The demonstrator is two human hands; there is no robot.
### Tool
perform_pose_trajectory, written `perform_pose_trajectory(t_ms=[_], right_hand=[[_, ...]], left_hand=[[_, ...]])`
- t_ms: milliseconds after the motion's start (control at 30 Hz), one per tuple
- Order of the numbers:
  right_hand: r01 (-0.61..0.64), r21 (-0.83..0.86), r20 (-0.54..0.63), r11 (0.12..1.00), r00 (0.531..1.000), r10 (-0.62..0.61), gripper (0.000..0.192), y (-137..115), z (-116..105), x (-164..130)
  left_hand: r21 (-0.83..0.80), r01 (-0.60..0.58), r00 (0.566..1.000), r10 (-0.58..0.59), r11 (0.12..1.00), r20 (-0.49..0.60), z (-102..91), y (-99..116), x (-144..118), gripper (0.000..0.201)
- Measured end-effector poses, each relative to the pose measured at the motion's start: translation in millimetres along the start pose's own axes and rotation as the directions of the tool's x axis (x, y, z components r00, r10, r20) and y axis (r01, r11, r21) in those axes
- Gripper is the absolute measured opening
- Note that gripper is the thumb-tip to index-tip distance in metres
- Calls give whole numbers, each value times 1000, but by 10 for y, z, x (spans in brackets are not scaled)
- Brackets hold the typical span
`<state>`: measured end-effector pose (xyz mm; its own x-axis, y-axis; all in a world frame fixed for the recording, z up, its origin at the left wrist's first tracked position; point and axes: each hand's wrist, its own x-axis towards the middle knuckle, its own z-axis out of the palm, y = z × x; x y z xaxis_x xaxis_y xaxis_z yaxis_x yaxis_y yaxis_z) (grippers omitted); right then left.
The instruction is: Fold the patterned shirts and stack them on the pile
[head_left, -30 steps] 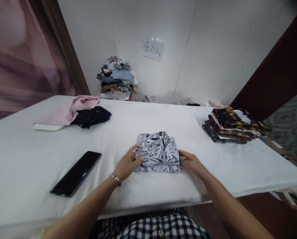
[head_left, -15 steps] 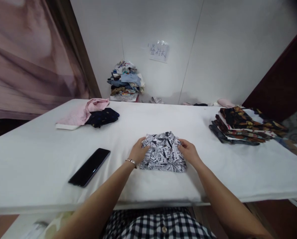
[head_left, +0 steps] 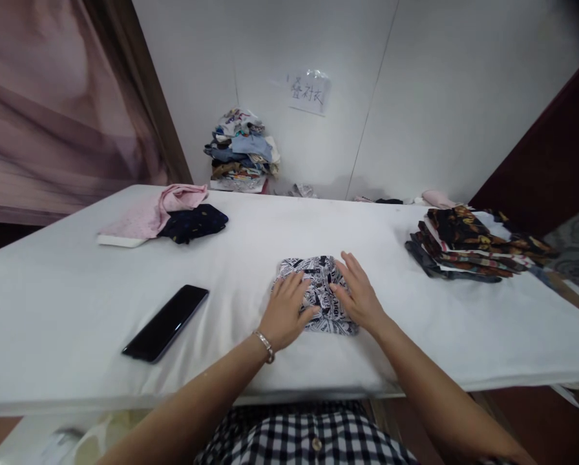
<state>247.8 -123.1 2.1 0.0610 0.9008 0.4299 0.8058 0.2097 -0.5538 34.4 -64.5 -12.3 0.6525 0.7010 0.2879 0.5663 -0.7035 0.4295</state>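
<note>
A folded black-and-white printed shirt (head_left: pixel 321 279) lies on the white table (head_left: pixel 251 239), near its front edge at the middle. My left hand (head_left: pixel 285 311) rests flat on the shirt's left half, fingers spread, a bracelet on the wrist. My right hand (head_left: pixel 360 294) lies flat on the right half, fingers pointing away from me. Both palms press down on the cloth and neither hand grips it.
A black phone (head_left: pixel 166 322) lies left of the shirt. A stack of folded dark patterned shirts (head_left: pixel 464 248) sits at the right. Pink cloth (head_left: pixel 154 214) and a dark garment (head_left: pixel 194 222) lie far left. A heap of clothes (head_left: pixel 241 152) stands against the wall.
My hands have left the shirt's side edges and come to lie flat on top of it. The shirt looks flatter and more compact.
</note>
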Motion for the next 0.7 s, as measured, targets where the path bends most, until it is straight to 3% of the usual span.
perform_pose_trajectory(t_ms=[100,200,267,433,533,633,700], right_hand=[[33,-81,211,996,977,-15,61,5,145,135],[-54,-189,411,981,903,129,68,140,333,169],[-89,-239,453,967,871,192,73,233,422,144],[-99,-259,460,961,862,213,76,302,487,94],[-135,-178,436,975,877,201,75,303,466,107],[-277,133,357,952,909,215,71,369,357,108],[-388,392,205,834,921,332,67,450,231,72]], left_hand=[[58,-78,985,67,995,160,139,-38,29,66],[60,-97,957,77,993,278,229,-219,71,70],[46,-122,946,102,991,307,253,-325,89,72],[47,-151,944,130,987,304,258,-400,101,79],[51,-178,943,156,983,294,239,-351,67,86],[65,-280,934,257,958,246,199,-263,-32,89],[83,-351,921,329,933,208,172,-204,-111,80]])
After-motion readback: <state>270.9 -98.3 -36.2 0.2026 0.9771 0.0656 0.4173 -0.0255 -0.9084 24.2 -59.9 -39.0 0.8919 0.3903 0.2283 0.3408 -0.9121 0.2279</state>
